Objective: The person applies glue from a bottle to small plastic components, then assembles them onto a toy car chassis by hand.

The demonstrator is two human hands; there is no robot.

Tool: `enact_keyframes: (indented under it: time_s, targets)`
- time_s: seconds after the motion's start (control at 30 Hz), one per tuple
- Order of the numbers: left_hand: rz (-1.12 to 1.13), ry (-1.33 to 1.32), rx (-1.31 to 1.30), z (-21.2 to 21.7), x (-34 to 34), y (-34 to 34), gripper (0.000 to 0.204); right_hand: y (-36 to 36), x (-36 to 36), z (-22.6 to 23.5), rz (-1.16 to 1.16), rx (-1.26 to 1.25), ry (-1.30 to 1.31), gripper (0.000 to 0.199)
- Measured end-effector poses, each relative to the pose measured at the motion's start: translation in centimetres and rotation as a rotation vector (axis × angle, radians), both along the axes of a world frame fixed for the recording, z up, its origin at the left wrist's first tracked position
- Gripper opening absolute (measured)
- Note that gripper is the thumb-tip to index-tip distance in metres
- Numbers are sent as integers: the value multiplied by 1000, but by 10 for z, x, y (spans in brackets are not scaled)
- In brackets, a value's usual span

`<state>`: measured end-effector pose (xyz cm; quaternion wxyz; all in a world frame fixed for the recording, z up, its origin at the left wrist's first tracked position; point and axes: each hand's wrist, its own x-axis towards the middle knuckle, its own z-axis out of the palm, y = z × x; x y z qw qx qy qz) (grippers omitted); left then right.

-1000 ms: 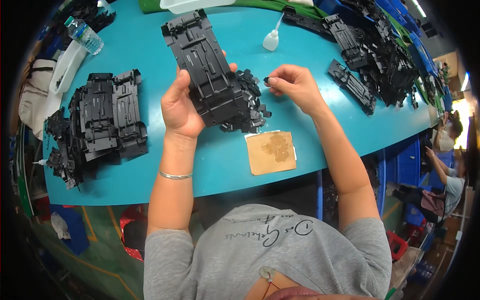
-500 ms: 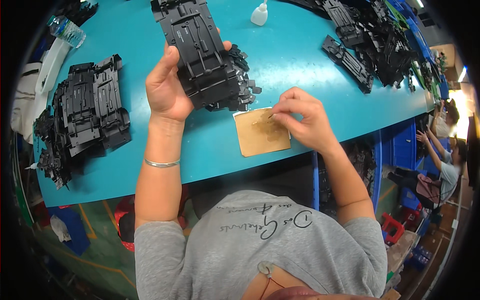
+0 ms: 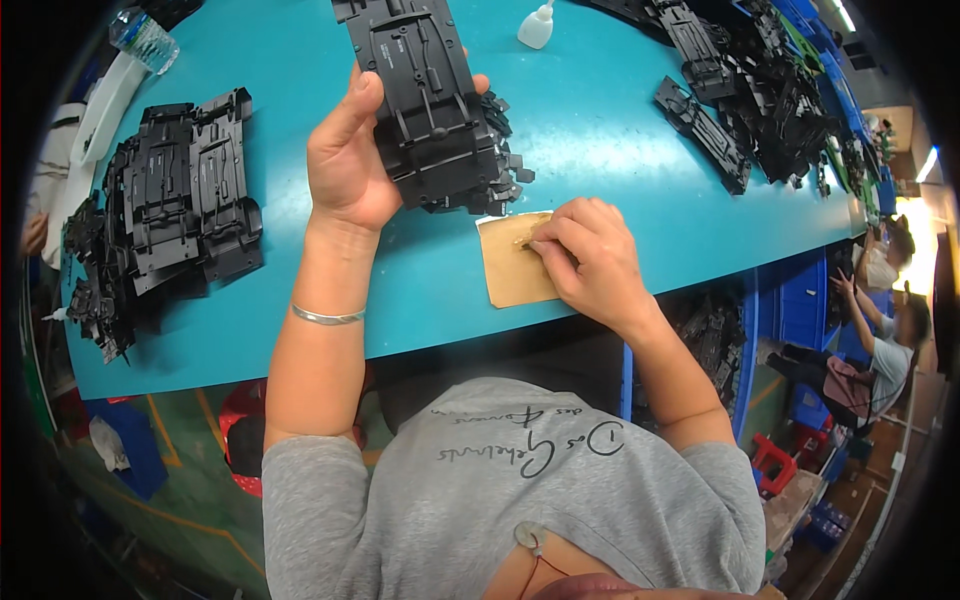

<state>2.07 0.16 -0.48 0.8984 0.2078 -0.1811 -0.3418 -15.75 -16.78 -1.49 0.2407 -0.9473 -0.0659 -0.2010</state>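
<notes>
Here, a black panel (image 3: 425, 105) fills the left grip (image 3: 350, 165).

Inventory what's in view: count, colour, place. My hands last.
Table: one, teal, centre
Held panel: one, black, upper centre
Small pieces: many, black, beside held panel
Card: one, tan, near table edge
Squeeze bottle: one, white, top centre
Drink bottle: one, clear, upper left
Tray: one, white, left
Stacked panels: several, black, table left
Parts heap: many, black, table right
Bins: several, blue, right side
Other people: two, pale tops, far right
Shirt: one, grey, bottom
Left hand: one, bare, holding panel
Right hand: one, bare, pinching dark piece at card
</notes>
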Motion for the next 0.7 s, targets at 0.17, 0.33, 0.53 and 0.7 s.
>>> enact_keyframes:
  time_s: [0.17,0.33,0.53,0.7]
  targets:
    - [-8,-6,2,0,0,0,52,2,1,5,22,-58,14,7]
    - [8,-20,17,2,-3,-1,53,2,0,12,59,-173,13,8]
    - [17,-59,49,2,-3,-1,55,5,4,30,220,-508,108,14]
    - [-9,-48,48,-1,-1,-2,55,12,12,40,327,-627,95,11]
